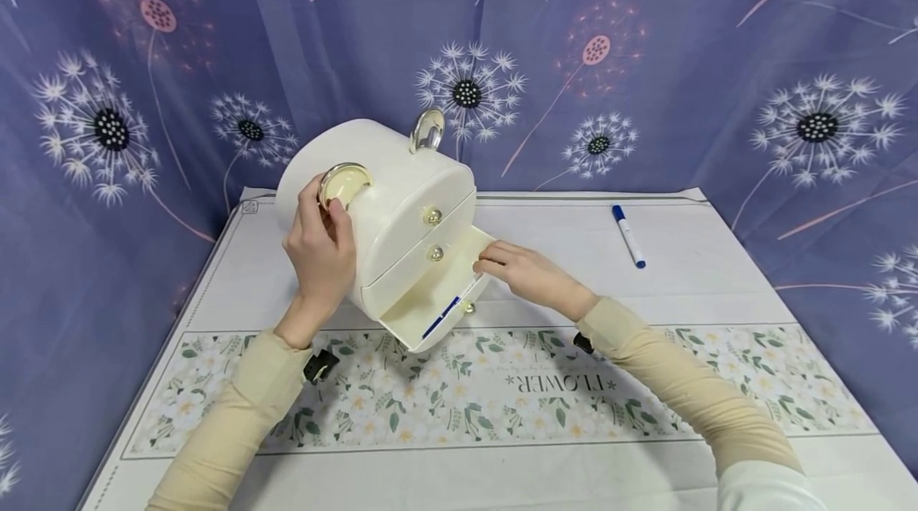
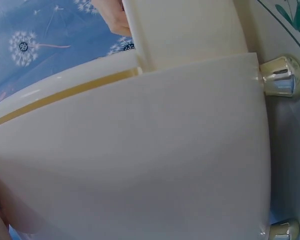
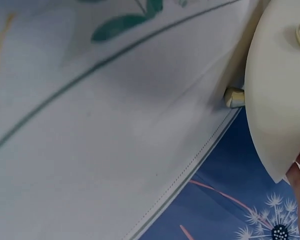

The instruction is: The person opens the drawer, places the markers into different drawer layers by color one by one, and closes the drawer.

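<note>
A white, round-fronted drawer box (image 1: 402,176) with ear-shaped pieces and gold knobs stands tilted toward the left. My left hand (image 1: 323,244) grips its near gold-rimmed ear (image 1: 347,182), thumb and fingers around it. The bottom drawer (image 1: 430,300) is pulled out. My right hand (image 1: 527,272) holds the drawer's right front corner, fingers bent over the edge; fingers (image 3: 297,180) show at that corner in the right wrist view. Inside the drawer, along its front wall, lies a blue-and-white marker (image 1: 441,317), partly hidden. The left wrist view shows mostly the white box wall (image 2: 130,150).
A white marker (image 1: 629,236) with blue ends lies on the table at the back right. A floral strip (image 1: 516,415) runs across the white tablecloth (image 1: 559,479). The purple dandelion curtain (image 1: 531,33) hangs behind and on both sides.
</note>
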The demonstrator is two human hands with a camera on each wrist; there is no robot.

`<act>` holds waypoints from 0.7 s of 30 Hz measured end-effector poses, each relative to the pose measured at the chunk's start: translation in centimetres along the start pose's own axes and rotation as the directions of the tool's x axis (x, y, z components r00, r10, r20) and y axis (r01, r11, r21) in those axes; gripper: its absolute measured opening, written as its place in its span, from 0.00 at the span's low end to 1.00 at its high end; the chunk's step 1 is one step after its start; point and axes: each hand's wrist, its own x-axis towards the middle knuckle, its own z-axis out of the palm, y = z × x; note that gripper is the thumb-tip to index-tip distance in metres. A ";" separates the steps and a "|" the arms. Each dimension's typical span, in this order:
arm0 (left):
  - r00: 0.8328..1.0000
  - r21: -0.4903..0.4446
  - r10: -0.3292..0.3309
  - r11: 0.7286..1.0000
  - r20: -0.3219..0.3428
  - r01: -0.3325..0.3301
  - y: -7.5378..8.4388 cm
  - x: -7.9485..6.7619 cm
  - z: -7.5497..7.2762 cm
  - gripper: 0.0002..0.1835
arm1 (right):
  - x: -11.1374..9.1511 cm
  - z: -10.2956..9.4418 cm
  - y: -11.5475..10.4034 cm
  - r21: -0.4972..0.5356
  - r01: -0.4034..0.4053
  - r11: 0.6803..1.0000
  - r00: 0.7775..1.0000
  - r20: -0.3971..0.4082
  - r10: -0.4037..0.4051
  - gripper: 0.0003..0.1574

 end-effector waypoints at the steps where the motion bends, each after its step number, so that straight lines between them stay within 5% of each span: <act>1: 1.000 -0.001 0.000 1.000 0.002 0.000 0.0 0.0 0.0 0.17 | 0.0 0.1 -0.1 0.008 -0.003 1.000 1.000 -0.001 0.003 0.29; 21: 1.000 -0.006 -0.004 1.000 -0.009 0.004 0.1 0.0 0.0 0.16 | -0.9 -0.2 0.2 0.156 -0.058 0.986 0.993 -0.094 0.073 0.27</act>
